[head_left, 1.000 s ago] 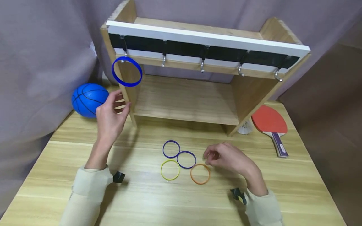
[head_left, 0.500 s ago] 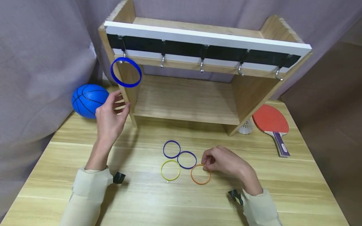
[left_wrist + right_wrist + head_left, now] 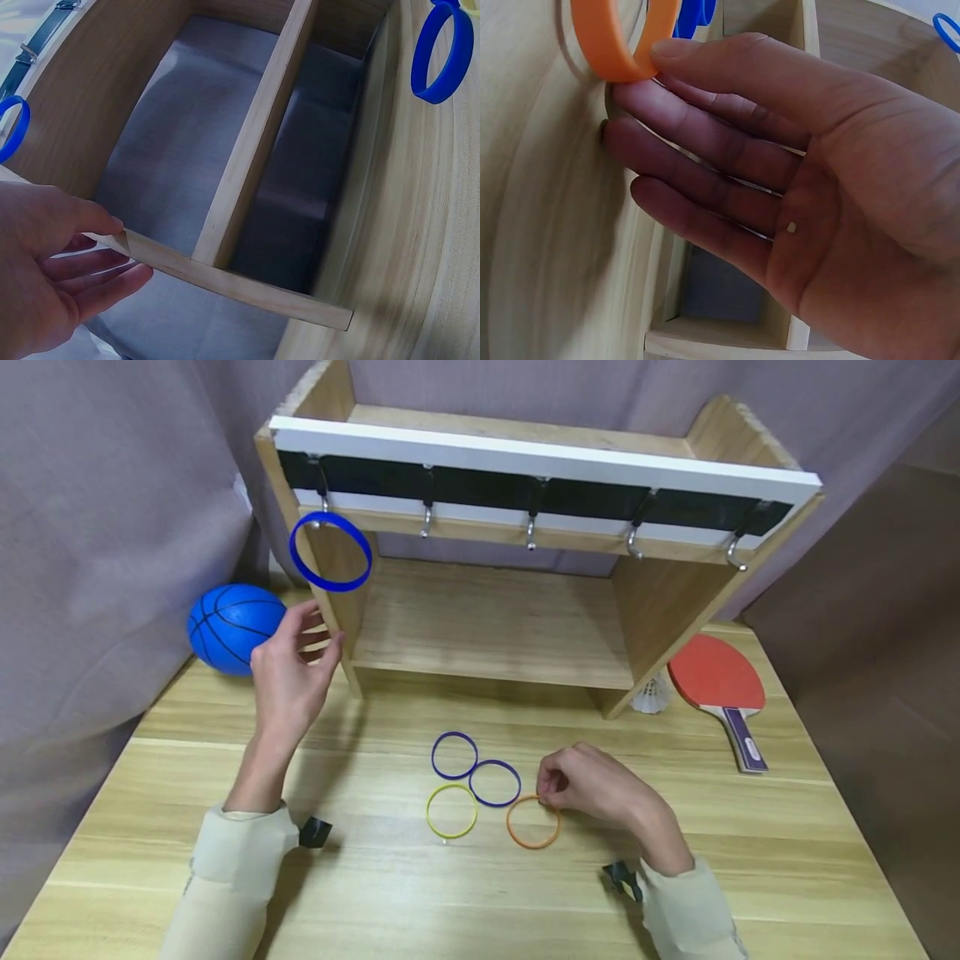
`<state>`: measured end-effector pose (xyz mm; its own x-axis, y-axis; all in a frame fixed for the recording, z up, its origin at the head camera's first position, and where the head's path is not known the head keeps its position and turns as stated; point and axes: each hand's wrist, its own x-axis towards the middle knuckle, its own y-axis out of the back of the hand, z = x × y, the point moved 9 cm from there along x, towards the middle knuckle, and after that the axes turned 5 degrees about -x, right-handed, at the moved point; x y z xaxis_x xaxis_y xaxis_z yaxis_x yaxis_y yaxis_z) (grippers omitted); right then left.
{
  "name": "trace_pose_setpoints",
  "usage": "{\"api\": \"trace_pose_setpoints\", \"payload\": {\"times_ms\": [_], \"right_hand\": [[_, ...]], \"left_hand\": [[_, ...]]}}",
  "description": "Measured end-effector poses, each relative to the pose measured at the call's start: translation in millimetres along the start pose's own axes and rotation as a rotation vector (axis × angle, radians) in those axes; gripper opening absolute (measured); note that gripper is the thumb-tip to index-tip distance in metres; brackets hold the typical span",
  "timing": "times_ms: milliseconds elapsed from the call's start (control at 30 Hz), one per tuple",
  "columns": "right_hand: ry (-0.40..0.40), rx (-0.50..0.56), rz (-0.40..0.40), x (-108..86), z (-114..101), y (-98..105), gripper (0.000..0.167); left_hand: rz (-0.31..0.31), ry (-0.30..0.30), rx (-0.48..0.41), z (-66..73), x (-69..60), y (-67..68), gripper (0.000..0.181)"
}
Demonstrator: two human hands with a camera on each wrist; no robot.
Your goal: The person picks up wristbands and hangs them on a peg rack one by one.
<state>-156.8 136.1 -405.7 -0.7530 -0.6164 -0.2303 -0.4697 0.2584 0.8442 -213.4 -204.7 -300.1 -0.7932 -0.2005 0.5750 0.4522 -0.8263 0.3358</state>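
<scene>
The left hand holds the left side board of the wooden rack, thumb on its front edge and fingers along the outside. In the left wrist view the left hand is at that board's edge. The right hand pinches the far edge of the orange ring on the table; in the right wrist view its thumb and forefinger meet at the orange ring. Two dark blue rings and a yellow ring lie left of it. A blue ring hangs on the leftmost hook.
Several metal hooks line the rack's front bar. A blue ball sits left of the rack. On the right are a shuttlecock and a red paddle. Grey curtains stand behind the wooden table.
The right hand has come down and slightly left onto the orange ring's far edge and now pinches it. The left hand stays on the rack's side; the view has shifted slightly.
</scene>
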Motion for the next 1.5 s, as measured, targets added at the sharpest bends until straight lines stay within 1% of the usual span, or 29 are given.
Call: {"api": "trace_pose_setpoints", "payload": {"times_ms": [133,300,400,433,533,633,767,867,967,1067,1167,1267,1367,1500], "right_hand": [[0.013,0.016,-0.007,-4.5,-4.0,3.8,0.015],[0.064,0.117,-0.020,-13.7,-16.9,14.1,0.012],[0.132,0.131,0.018,-14.6,-31.5,27.8,0.009],[0.157,0.124,0.043,-13.7,-37.0,33.9,0.008],[0.235,0.140,0.148,-8.2,-55.4,56.8,0.009],[0.269,0.209,0.290,-2.7,-74.4,83.6,0.011],[0.316,0.387,0.526,-2.6,-109.0,123.5,0.011],[0.384,0.548,0.725,-6.9,-133.0,151.3,0.011],[0.460,0.700,0.915,-9.4,-143.9,169.9,0.011],[0.538,0.842,1.054,-5.2,-144.8,179.5,0.012],[0.591,0.934,1.144,4.4,-141.2,182.9,0.013],[0.610,0.978,1.193,13.7,-138.0,182.7,0.014],[0.620,0.993,1.220,20.8,-138.2,182.6,0.014],[0.624,0.988,1.257,26.8,-140.1,184.1,0.013]], "left_hand": [[0.002,0.000,-0.006,0.3,-0.4,0.7,0.039],[-0.001,-0.004,-0.020,1.7,-0.8,-0.4,0.039],[-0.001,-0.008,-0.019,2.7,-0.7,-0.3,0.039],[0.000,-0.010,-0.018,3.1,-0.5,-0.1,0.039],[0.005,-0.015,-0.014,3.2,-0.2,0.5,0.039],[0.004,-0.018,-0.014,2.5,-0.1,0.3,0.039],[-0.002,-0.018,-0.010,1.8,-0.3,-0.6,0.040],[-0.001,-0.018,-0.008,1.4,-0.3,-0.9,0.040],[0.000,-0.017,-0.002,1.6,-0.1,-0.8,0.040],[0.003,-0.017,-0.002,1.9,-0.1,-0.4,0.040],[0.006,-0.022,-0.010,2.1,-0.3,-0.5,0.040],[0.008,-0.025,-0.023,2.1,-0.7,-1.2,0.039],[0.009,-0.027,-0.027,2.2,-0.9,-1.5,0.039],[0.009,-0.028,-0.018,3.3,-0.6,-1.2,0.039]]}}
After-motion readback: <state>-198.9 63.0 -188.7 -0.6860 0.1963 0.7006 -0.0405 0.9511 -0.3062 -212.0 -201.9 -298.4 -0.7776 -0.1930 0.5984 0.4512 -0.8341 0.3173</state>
